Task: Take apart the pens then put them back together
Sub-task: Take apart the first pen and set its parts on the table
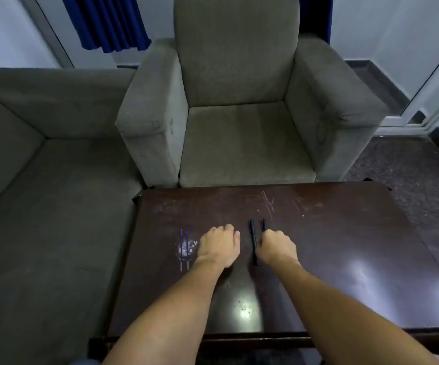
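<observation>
Pen barrel (263, 224), dark, sticks out past the curled fingers of the right hand (277, 247), which grips it on the counter (344, 246). A second barrel (253, 241) lies just left of that hand. The left hand (219, 245) rests with fingers curled under; whether it holds anything cannot be told. Two blue ink refills (184, 248) lie parallel just to its left.

the right hand (277, 246) covers most of its pen barrel (263, 224), and the left hand (219, 243) hides the ends of its fingers (225, 228).
</observation>
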